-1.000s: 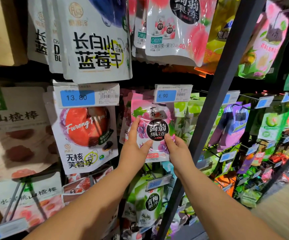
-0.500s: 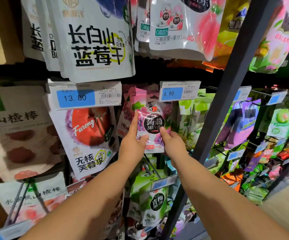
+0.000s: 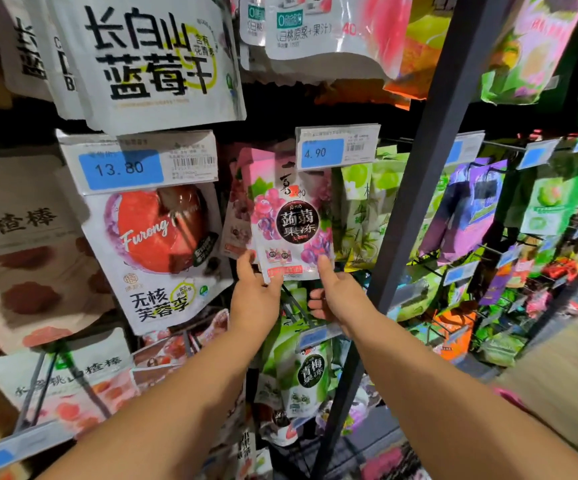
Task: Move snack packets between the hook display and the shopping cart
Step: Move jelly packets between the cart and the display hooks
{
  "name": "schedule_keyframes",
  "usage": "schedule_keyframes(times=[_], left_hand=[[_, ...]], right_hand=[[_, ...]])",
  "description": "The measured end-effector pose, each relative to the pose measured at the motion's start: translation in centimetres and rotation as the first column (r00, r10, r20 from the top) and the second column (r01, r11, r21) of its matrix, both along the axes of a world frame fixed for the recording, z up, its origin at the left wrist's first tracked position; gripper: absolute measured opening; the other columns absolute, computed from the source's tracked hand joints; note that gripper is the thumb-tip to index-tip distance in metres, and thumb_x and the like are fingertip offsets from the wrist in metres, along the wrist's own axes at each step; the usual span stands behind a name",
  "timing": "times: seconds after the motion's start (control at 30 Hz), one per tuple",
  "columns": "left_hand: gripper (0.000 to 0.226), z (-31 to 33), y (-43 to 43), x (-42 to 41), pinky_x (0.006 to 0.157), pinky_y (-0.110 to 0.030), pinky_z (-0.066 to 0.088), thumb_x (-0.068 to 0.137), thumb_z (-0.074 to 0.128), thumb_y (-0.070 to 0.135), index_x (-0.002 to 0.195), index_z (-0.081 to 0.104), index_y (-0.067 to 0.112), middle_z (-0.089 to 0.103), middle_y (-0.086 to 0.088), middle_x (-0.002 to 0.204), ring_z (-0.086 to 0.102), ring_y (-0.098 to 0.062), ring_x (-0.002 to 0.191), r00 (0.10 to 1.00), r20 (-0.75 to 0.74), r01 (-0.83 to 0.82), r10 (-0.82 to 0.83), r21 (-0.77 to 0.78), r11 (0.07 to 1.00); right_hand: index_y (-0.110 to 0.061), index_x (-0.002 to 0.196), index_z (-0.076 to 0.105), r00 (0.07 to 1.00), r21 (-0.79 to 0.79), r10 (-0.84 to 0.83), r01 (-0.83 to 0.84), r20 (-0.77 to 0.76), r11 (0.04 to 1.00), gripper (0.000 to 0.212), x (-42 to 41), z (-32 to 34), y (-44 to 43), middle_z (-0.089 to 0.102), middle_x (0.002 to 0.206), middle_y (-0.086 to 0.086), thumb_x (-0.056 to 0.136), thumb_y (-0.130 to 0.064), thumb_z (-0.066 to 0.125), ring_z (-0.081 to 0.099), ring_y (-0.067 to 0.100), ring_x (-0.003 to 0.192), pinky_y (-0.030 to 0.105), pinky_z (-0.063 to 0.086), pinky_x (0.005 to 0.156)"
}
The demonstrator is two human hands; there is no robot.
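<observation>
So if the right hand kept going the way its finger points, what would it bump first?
The pink grape jelly packet. The right hand points its raised finger up at the packet's lower right corner and seems to touch it already, though depth is hard to judge.

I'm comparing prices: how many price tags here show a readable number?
2: the 13.80 tag over the red plum packet at left, and the 4.90 tag over the pink packet in the middle. Tags farther right are too blurred to read.
</observation>
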State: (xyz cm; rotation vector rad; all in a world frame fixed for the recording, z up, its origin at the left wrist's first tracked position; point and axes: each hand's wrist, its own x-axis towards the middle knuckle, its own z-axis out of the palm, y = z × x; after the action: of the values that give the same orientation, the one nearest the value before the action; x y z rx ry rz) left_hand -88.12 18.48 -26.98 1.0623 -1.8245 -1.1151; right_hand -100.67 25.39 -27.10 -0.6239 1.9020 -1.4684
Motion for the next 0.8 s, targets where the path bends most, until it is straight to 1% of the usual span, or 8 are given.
schedule_keyframes(times=[0.1, 0.23, 0.3, 0.43, 0.53, 0.6, 0.7, 0.8], left_hand=[[0.022, -1.3, 1.5, 0.0, 0.075, -0.040, 0.052, 0.093, 0.059, 0.021, 0.108, 0.045, 0.014, 0.064, -0.004, 0.086, 0.064, -0.027, 0.080, 0.999, -0.031, -0.012, 0.013, 0.021, 1.000], [0.028, -3.7, 4.6, -0.5, 0.062, -0.031, 0.046, 0.092, 0.059, 0.026, 0.110, 0.039, 0.017, 0.064, -0.009, 0.082, 0.061, -0.021, 0.072, 1.000, -0.006, 0.028, -0.027, 0.176, 0.984], [0.021, -5.5, 7.0, -1.0, 0.065, -0.035, 0.048, 0.090, 0.060, 0.027, 0.096, 0.041, 0.022, 0.065, -0.012, 0.086, 0.062, -0.026, 0.074, 0.988, 0.079, 0.123, -0.136, 0.157, 0.980], [0.021, -8.5, 13.0, -1.8, 0.064, -0.034, 0.040, 0.091, 0.061, 0.022, 0.092, 0.042, 0.014, 0.054, -0.004, 0.073, 0.052, -0.020, 0.067, 0.896, 0.184, 0.396, -0.405, 0.085, 0.914], [0.016, -11.2, 16.9, -2.5, 0.059, -0.029, 0.036, 0.094, 0.056, 0.023, 0.095, 0.041, 0.018, 0.045, 0.004, 0.066, 0.046, -0.013, 0.061, 0.748, 0.303, 0.583, -0.590, 0.122, 0.803], [0.014, -13.7, 18.7, -3.0, 0.065, -0.029, 0.042, 0.093, 0.055, 0.030, 0.098, 0.048, 0.019, 0.052, 0.005, 0.073, 0.052, -0.015, 0.073, 0.592, 0.476, 0.690, -0.650, 0.117, 0.714], [0.028, -16.6, 20.4, -3.7, 0.093, -0.038, 0.043, 0.088, 0.057, 0.047, 0.105, 0.060, 0.026, 0.059, 0.002, 0.109, 0.049, -0.023, 0.113, 0.375, 0.775, 0.796, -0.509, 0.012, 0.605], [0.036, -19.0, 21.1, -3.8, 0.105, -0.041, 0.030, 0.090, 0.047, 0.051, 0.110, 0.062, 0.025, 0.055, 0.005, 0.121, 0.040, -0.022, 0.125, 0.199, 0.891, 0.912, -0.407, -0.016, 0.410]], right_hand=[[0.000, 0.122, 0.050, 0.998, -0.044, 0.028, -0.025, 0.056, 0.999, 0.069, 0.4, -1.3, 2.5, 0.050, 0.076, 0.011, 0.092, -0.062, 0.044, 0.049, 0.023, 0.065, 0.036, 0.047, 0.064], [-0.019, 0.092, 0.057, 0.998, 0.014, -0.027, 0.027, 0.048, 1.000, 0.050, 0.2, -3.7, 6.5, 0.062, 0.071, 0.004, 0.091, -0.066, 0.040, 0.061, 0.020, 0.061, 0.040, 0.055, 0.074], [-0.021, 0.088, 0.061, 0.998, 0.061, -0.049, 0.047, 0.041, 0.997, 0.055, -0.2, -5.4, 9.6, 0.064, 0.072, 0.001, 0.089, -0.071, 0.039, 0.064, 0.023, 0.070, 0.040, 0.058, 0.076], [-0.018, 0.088, 0.059, 0.986, 0.121, -0.160, 0.153, 0.045, 0.981, 0.045, -0.6, -10.4, 18.3, 0.062, 0.072, 0.002, 0.101, -0.053, 0.034, 0.060, 0.018, 0.067, 0.029, 0.052, 0.065], [-0.017, 0.091, 0.057, 0.949, 0.207, -0.304, 0.282, 0.085, 0.937, 0.045, -0.4, -14.6, 24.3, 0.058, 0.067, -0.005, 0.099, -0.056, 0.035, 0.058, 0.018, 0.066, 0.032, 0.049, 0.068], [-0.011, 0.092, 0.059, 0.926, 0.261, -0.366, 0.331, 0.096, 0.907, 0.046, 0.1, -16.6, 28.0, 0.062, 0.070, 0.004, 0.103, -0.047, 0.033, 0.057, 0.016, 0.057, 0.023, 0.044, 0.056], [-0.007, 0.086, 0.061, 0.895, 0.320, -0.437, 0.388, 0.095, 0.864, 0.046, 1.3, -18.4, 32.8, 0.062, 0.068, 0.010, 0.104, -0.039, 0.034, 0.053, 0.014, 0.049, 0.015, 0.038, 0.042], [-0.009, 0.079, 0.058, 0.862, 0.411, -0.498, 0.420, 0.100, 0.809, 0.048, 1.6, -20.8, 36.4, 0.061, 0.056, 0.003, 0.104, -0.042, 0.033, 0.053, 0.012, 0.043, 0.017, 0.037, 0.045]])
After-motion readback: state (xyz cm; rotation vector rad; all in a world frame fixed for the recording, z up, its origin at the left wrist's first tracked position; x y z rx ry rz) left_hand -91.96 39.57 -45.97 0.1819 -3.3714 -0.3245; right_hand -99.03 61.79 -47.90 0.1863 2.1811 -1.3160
